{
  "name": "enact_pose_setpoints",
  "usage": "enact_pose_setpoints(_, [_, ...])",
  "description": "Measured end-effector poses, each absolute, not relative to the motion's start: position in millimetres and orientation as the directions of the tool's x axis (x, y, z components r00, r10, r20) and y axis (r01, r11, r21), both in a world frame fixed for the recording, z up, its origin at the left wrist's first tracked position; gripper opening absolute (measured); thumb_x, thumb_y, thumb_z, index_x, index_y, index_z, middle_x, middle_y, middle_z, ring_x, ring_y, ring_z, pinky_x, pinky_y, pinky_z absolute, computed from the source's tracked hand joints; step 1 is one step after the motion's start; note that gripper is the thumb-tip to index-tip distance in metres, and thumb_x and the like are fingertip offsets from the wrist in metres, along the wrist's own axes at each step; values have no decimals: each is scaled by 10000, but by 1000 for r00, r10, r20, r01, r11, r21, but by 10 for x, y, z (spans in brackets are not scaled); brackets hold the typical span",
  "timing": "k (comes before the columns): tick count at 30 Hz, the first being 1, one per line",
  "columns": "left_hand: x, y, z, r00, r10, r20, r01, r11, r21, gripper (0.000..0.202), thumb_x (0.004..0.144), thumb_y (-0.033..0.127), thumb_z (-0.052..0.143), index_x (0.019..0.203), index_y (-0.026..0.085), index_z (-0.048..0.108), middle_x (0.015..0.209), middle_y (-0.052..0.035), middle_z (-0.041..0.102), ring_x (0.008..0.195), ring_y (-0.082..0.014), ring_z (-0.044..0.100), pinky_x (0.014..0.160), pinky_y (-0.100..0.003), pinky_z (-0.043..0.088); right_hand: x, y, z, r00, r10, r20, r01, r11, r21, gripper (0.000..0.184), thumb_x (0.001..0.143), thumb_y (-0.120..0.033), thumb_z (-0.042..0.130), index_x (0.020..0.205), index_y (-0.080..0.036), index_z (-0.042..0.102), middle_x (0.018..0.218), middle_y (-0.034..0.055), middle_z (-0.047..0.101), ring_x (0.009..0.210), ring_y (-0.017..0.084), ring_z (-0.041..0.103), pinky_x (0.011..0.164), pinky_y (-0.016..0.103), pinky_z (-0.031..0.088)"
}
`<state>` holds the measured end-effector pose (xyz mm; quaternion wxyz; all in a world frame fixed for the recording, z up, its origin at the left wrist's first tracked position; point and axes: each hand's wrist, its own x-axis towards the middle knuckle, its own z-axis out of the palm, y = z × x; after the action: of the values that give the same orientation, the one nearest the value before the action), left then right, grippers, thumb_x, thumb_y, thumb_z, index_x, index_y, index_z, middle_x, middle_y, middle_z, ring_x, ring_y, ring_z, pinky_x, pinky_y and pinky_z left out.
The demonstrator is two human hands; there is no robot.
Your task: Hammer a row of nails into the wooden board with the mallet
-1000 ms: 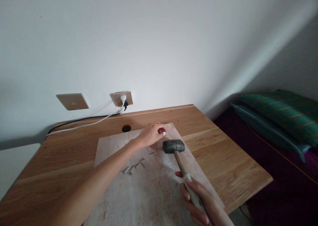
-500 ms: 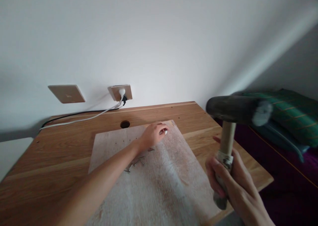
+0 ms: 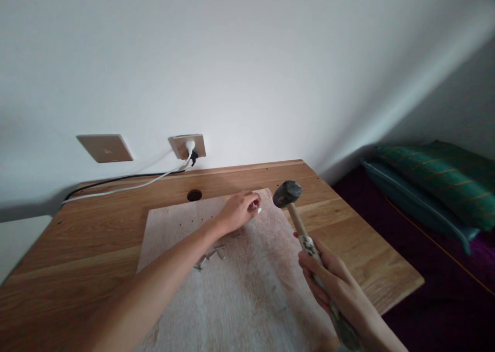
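Note:
My left hand (image 3: 243,208) rests near the far edge of a pale, worn wooden board (image 3: 232,295). Its thumb and fingers pinch a small white piece (image 3: 259,210), whose kind I cannot make out because the fingers cover most of it. On the right, my right hand (image 3: 325,269) is wrapped round the handle of a mallet (image 3: 287,193) with a dark, thick head and a wooden shaft. The head is above the board's right edge, right of my left hand and apart from it. Several loose metal nails (image 3: 211,254) lie on the board beside my left forearm.
Beneath the board is a wooden tabletop (image 3: 356,233) with a round cable hole (image 3: 194,195). Black and white cables run along its back to a wall socket (image 3: 188,147). Green and blue cushions (image 3: 436,182) lie on purple cloth at the right. A wall stands behind.
The mallet has moved left and away from me, its head tipping forward toward my left hand. My left hand has stayed nearly in place, still pinching the small white piece.

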<state>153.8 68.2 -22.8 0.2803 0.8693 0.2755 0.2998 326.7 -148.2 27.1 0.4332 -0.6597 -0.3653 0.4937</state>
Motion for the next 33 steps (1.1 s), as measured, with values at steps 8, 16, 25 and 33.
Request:
enact_pose_setpoints(8, [1557, 665, -201, 673, 654, 346, 342, -689, 638, 187, 825, 19, 629, 908, 180, 675, 856, -28, 704, 797, -176, 646, 758, -270, 483, 3182, -1328, 252, 196, 950, -241, 252, -287, -924, 454, 898, -653, 616, 935, -212, 512, 506, -109, 445, 406, 64, 373, 424, 184, 380])
enact_pose_setpoints(16, [1550, 650, -195, 656, 681, 325, 362, -661, 657, 253, 805, 9, 622, 987, 171, 692, 854, -31, 728, 788, -173, 660, 738, -272, 475, 3166, -1440, 120, 214, 883, -417, 151, -451, -879, 831, 877, -685, 634, 1488, -192, 360, 470, -120, 527, 344, 113, 434, 321, 163, 367])
enact_pose_setpoints(25, [1556, 656, -192, 648, 694, 315, 337, -632, 698, 304, 794, -4, 598, 1027, 164, 699, 868, -39, 754, 789, -173, 688, 743, -278, 501, 3201, -1451, -17, 257, 873, -414, 202, -467, -861, 609, 819, -772, 621, 1076, -223, 566, 454, -108, 500, 299, 96, 416, 279, 165, 350])
enact_pose_setpoints(33, [1562, 658, -196, 634, 703, 323, 344, -630, 696, 285, 807, 28, 645, 1045, 177, 693, 882, -39, 756, 818, -187, 702, 772, -290, 530, 3203, -1475, -62, 265, 897, -353, 280, -422, -862, 570, 874, -736, 576, 1118, -221, 552, 390, -126, 460, 291, 93, 346, 284, 154, 294])
